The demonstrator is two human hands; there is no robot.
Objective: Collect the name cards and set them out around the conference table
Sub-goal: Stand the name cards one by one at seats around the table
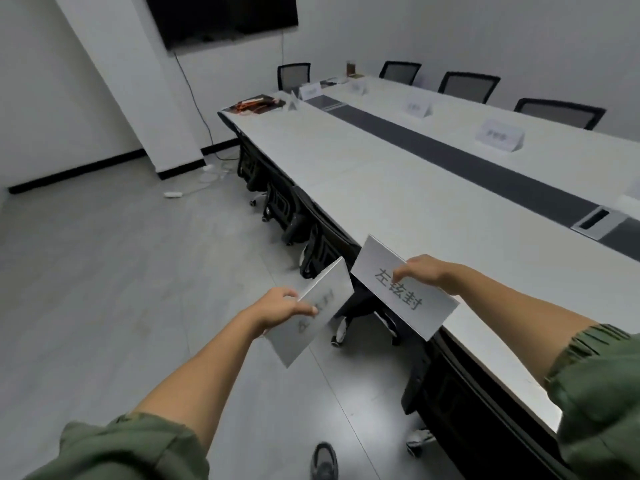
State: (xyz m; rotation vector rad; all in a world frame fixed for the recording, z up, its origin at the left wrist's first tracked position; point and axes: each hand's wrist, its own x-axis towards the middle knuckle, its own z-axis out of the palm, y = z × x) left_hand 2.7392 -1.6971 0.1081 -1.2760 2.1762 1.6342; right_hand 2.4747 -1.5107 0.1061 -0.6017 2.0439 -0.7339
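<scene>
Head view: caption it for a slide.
Left hand holds one name card, right hand another, beside the conference table.

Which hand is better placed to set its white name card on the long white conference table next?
Right, probably. The right hand holds its white name card over the near edge of the conference table, while the left hand holds its card over the grey floor.

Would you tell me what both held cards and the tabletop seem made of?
Right card, in the right hand: likely glossy acrylic over printed paper; thick edge. Left card, in the left hand: probably the same; glare washes its face. Tabletop: smooth matte laminate, seemingly.
</scene>
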